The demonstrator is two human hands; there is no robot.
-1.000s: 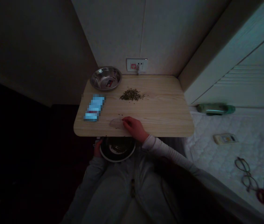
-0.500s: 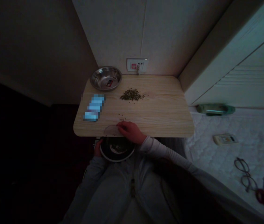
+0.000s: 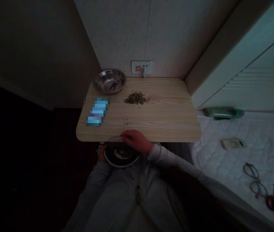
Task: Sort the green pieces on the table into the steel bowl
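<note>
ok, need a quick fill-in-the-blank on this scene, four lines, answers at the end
1. The left hand holds the dark bowl, whose rim is ____ in colour.
2. The right hand holds a thin piece that is see-____.
3. The shiny metal bowl stands at the far ____ corner of the table.
4. The bottle lying on the bedding is ____ in colour.

Missing words: white; through; left; green.
</note>
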